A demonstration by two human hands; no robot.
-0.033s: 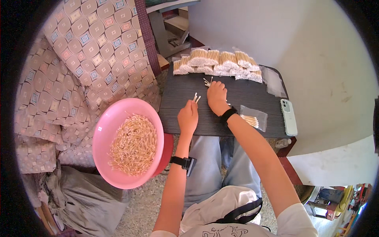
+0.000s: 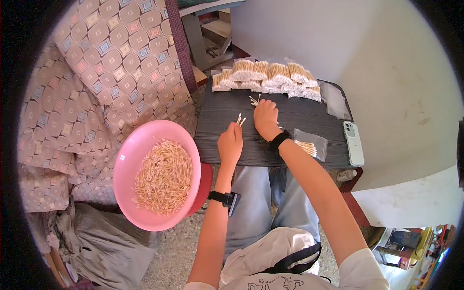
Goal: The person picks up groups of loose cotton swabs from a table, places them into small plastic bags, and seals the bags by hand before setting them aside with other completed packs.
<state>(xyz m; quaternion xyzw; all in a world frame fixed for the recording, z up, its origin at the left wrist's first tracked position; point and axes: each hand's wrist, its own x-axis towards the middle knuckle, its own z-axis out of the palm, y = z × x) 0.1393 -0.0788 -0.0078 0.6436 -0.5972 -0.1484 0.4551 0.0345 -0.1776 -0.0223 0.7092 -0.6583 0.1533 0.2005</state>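
My left hand point(image 2: 230, 141) is closed around a few cotton swabs point(image 2: 240, 120), whose white tips stick out above the fingers. Further forward and to the right, my right hand point(image 2: 266, 117) is curled over the dark tabletop with more cotton swabs point(image 2: 254, 101) poking out past its fingertips. Another white tip shows by that wrist. Just right of the right wrist lies a clear plastic bag point(image 2: 319, 146) partly filled with swabs. A pink basin point(image 2: 126, 188) heaped with loose cotton swabs point(image 2: 164, 176) stands at my left.
Filled swab bags point(image 2: 270, 73) are stacked along the far edge of the black table point(image 2: 217, 112). Flat clear bags point(image 2: 335, 100) lie at its right, above a pale phone point(image 2: 353, 144). A patterned, cloth-covered seat point(image 2: 130, 53) rises on the left, and a wall point(image 2: 386, 63) closes the right.
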